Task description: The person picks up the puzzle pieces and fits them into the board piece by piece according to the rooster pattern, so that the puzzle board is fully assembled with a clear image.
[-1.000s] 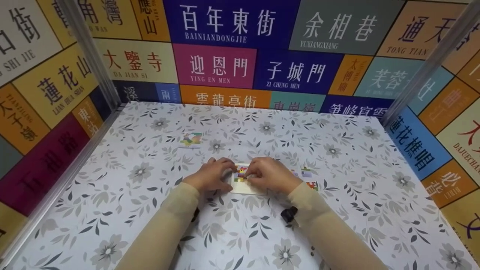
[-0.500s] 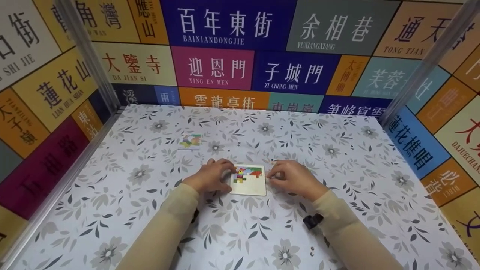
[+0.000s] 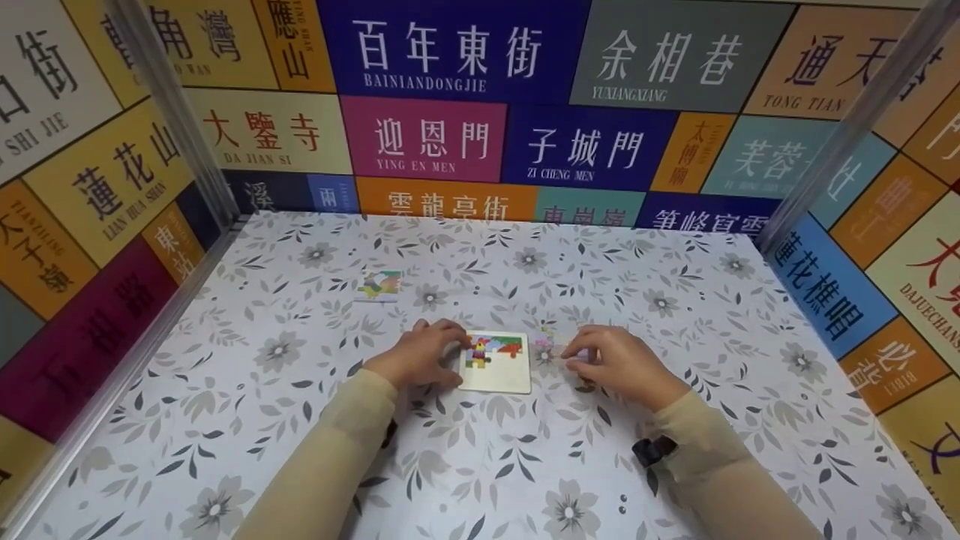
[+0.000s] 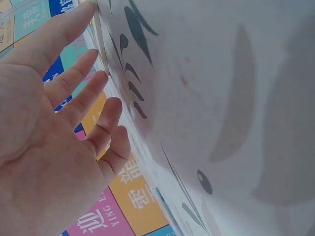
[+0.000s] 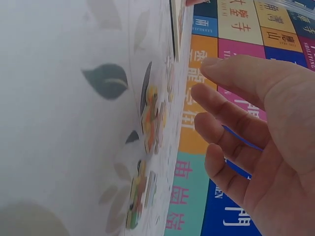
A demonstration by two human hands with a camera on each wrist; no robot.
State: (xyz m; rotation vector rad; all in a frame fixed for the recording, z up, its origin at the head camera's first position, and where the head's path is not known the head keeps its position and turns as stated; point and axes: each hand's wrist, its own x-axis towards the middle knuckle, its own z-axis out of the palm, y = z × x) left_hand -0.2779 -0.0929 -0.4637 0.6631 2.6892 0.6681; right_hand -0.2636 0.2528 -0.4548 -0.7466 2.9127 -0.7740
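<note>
Left hand (image 3: 420, 354): fingers relaxed, resting against the left edge of the puzzle board (image 3: 495, 363), mid-tabletop (image 3: 675, 465). Right hand (image 3: 619, 363): fingers loosely spread, over loose puzzle pieces (image 5: 152, 120) just right of board. One stray piece (image 3: 379, 285) lies well apart, rear left.

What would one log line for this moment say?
left hand: steadies puzzle board | right hand: over loose pieces, grip unclear | spare card: far left
</note>
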